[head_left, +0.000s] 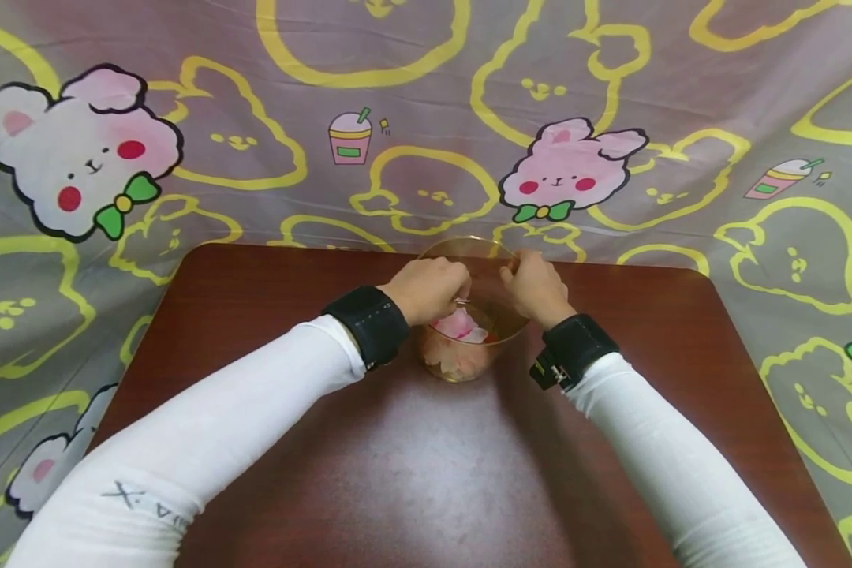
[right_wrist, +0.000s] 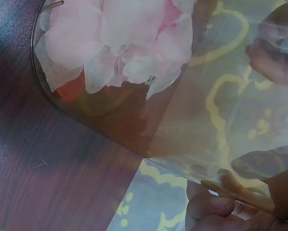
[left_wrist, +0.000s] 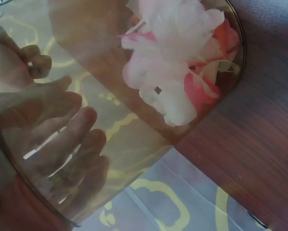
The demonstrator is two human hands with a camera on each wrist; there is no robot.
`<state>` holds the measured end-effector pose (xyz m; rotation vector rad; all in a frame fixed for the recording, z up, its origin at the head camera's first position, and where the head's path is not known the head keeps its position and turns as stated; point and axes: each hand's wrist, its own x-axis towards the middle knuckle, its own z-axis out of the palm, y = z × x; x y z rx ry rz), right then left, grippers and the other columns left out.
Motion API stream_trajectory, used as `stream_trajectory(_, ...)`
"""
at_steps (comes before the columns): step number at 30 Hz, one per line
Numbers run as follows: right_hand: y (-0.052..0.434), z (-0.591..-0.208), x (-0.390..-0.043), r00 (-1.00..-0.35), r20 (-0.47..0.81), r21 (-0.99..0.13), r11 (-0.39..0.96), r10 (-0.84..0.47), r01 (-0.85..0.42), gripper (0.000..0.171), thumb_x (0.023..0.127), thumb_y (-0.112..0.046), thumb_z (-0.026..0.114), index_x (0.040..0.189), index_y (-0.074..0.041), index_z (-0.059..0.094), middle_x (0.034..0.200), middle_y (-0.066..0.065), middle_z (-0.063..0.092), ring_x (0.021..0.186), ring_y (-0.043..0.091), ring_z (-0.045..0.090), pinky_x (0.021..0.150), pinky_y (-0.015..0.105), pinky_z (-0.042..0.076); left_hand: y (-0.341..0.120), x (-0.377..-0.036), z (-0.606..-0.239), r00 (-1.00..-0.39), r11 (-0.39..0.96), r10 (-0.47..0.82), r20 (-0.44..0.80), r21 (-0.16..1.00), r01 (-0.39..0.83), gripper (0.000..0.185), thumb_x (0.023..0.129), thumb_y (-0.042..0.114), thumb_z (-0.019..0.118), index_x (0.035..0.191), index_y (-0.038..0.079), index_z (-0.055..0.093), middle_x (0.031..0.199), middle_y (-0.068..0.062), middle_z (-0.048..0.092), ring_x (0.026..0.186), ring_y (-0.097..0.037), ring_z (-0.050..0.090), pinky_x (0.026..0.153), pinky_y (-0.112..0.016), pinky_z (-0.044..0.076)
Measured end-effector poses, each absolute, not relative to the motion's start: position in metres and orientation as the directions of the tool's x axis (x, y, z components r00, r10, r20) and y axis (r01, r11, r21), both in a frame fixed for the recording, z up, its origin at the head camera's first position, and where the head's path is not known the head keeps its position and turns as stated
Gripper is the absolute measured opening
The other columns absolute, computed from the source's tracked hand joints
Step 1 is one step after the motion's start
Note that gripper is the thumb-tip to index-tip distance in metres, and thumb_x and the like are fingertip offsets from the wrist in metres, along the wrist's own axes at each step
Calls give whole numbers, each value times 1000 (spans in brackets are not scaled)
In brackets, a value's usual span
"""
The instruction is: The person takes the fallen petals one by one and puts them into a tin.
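A clear, brownish-tinted vase (head_left: 461, 347) stands near the far edge of the table. Pink and white artificial petals (left_wrist: 175, 62) lie heaped at its bottom, with some red among them. My left hand (head_left: 429, 288) reaches over the vase's mouth. In the left wrist view its fingers (left_wrist: 81, 130) show through the tinted wall, fairly straight and slightly spread, away from the petals. A tiny pale line at its fingertips in the head view is too small to identify. My right hand (head_left: 536, 288) grips the far right rim, thumb and fingers on either side of the wall in the right wrist view.
The vase rests on a dark reddish-brown table (head_left: 412, 473) with rounded far corners. Close behind it hangs a fabric backdrop (head_left: 426, 118) with cartoon animals and yellow outlines. Black bands (head_left: 369, 327) circle both wrists over white sleeves (head_left: 206, 442).
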<state>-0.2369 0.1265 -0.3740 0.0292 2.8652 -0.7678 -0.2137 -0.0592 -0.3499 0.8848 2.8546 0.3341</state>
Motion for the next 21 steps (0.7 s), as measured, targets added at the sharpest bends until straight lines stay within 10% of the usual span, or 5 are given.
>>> stream_trajectory(21, 132, -366, -239, -970, -223, -515, 856, -91, 38, 34, 104, -39, 48, 103, -6, 57, 85, 7, 52, 78, 26, 55, 65, 38, 38, -98, -196, -343, -858, 754, 404, 317, 415, 509, 29, 98, 17, 61, 124, 8, 69, 130, -9, 68, 130, -28, 56, 114, -42, 41)
